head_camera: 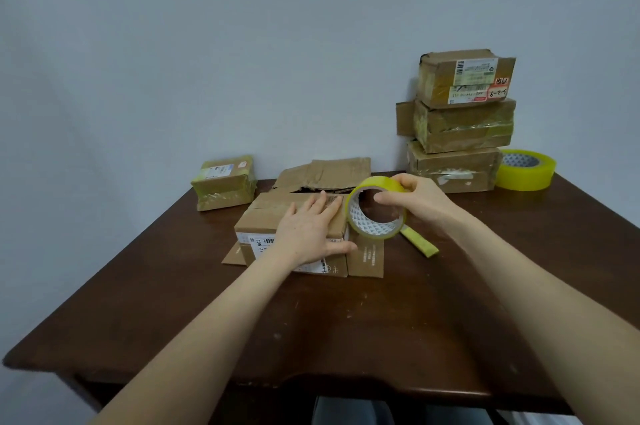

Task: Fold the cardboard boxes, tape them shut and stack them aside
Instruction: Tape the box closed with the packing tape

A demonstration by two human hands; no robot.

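**Status: brown cardboard box (270,213) under left hand (311,230), yellow translucent tape roll (379,182) in right hand (419,199)**

The box sits mid-table, a bit towards the back, with its top flaps folded down. My left hand lies palm-down on the lid. The fingers are straight and spread, pointing away from me, and the thumb reaches the front right corner. It is a flat press, nothing gripped.

The right hand is just right of the box and holds the tape roll on edge, with the white patterned core facing me. The thumb is over the top of the rim and the fingers are curled round the far side, one of them crossing the hole. The roll touches or nearly touches the box's right end; I can't tell which from here.

A loose yellow tape strip (420,244) lies on the table, running from the roll's lower edge out to the right. I can't tell if it is joined to the roll.

A side flap (367,258) of the box lies flat on the table on the right, below the roll. Another flap (233,256) sticks out at the left.

Directly behind the box is a crumpled open carton of brown cardboard (329,173). At back left there is a small taped brown parcel (225,182), well apart from the box. At back right, against the wall, stands a stack of three taped cardboard boxes (460,120). The top one carries shipping labels. A second yellow tape roll (526,170) lies flat just right of the stack's bottom box.

Everything rests on a dark brown wooden table (311,320) with a scuffed top.
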